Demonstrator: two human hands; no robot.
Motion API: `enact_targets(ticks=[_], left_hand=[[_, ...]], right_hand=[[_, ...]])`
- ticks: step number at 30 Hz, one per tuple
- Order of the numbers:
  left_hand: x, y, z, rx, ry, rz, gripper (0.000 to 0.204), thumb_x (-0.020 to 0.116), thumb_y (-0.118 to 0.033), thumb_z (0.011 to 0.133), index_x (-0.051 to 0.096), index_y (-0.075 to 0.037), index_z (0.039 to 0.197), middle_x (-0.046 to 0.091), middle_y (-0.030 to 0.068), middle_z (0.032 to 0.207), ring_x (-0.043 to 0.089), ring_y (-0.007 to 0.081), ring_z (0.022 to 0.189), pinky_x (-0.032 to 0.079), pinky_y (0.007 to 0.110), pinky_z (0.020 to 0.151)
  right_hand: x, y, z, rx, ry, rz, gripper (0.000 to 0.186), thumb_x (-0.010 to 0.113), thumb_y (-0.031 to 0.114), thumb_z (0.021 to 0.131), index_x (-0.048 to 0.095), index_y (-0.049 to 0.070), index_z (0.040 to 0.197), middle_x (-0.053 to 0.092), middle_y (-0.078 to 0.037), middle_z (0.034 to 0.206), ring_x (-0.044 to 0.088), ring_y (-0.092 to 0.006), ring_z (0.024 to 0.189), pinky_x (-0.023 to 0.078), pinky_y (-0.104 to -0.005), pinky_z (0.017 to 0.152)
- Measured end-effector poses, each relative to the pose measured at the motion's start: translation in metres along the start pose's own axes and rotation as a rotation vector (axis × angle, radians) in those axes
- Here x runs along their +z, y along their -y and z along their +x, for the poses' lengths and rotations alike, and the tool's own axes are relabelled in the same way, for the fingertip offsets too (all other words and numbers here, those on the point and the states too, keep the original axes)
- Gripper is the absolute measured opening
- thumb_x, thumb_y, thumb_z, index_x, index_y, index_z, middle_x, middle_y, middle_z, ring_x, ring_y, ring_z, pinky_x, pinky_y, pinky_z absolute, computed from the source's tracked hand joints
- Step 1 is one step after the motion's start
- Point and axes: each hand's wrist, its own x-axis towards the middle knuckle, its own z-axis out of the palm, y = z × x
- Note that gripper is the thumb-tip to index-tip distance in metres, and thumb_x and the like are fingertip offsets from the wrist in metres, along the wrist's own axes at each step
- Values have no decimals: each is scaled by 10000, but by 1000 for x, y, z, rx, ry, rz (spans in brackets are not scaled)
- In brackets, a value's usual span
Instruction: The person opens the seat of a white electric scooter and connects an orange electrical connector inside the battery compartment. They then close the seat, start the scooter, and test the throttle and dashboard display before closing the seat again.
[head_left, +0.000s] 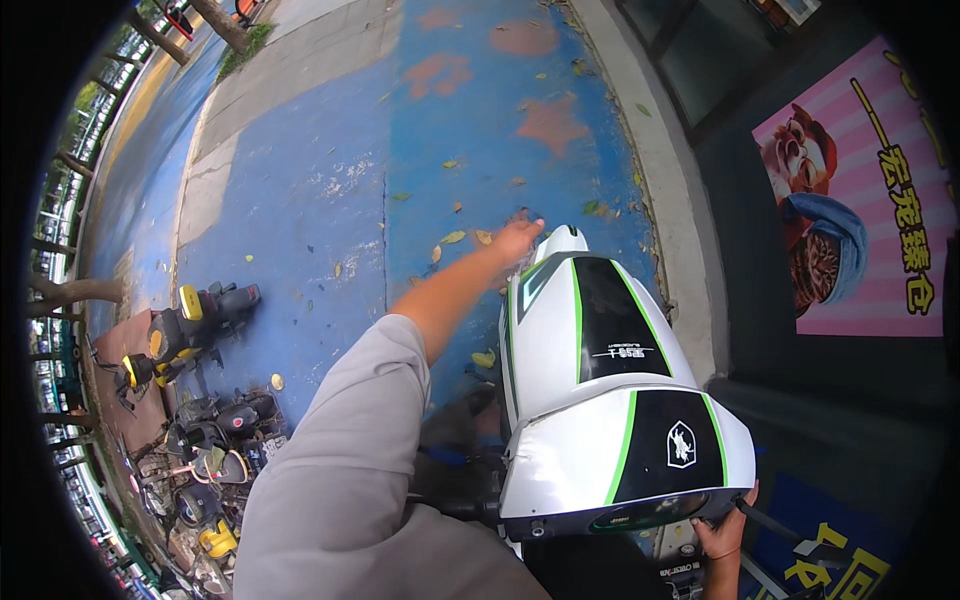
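Between left grip [515,238] and right grip [722,535]: one glossy white, black-panelled, green-striped plastic vehicle body [612,380]. Left at far tip, right at near right corner; cannot tell either's closure.

On my remote feed, daylight brightened the blue painted pavement [300,190], palest toward the upper left. Soft sheen lay on the glossy white plastic scooter body with black panels and green stripes [615,365], with dark shade just left of it. The flat dark grey wall [850,370] looked dim. Fisheye distortion bowed the pale concrete kerb [665,150], black corners closed my view, and fine detail softened leftward.
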Motion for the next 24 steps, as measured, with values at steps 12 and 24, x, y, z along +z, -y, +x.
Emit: enact_targets(ticks=[12, 24], left_hand=[[45, 21, 12, 17, 65, 160, 751, 497, -661, 1147, 760, -6, 1403, 762, 158, 1392, 674, 297, 1291, 482, 458, 1150], [68, 5, 25, 44, 144, 74, 854, 400, -742, 1134, 768, -25, 1416, 705, 190, 1534, 574, 332, 1509, 352, 464, 1298]], right_hand=[[-17, 6, -17, 55, 87, -135, 1509, 968, 731, 714, 179, -68, 1722, 322, -286, 1728, 365, -413, 1607, 308, -526, 1337], [12, 0, -21, 153, -85, 299, 1710, 1105, 641, 506, 99, 20, 1740, 434, -183, 1629, 508, -320, 1473, 453, -481, 1240]])
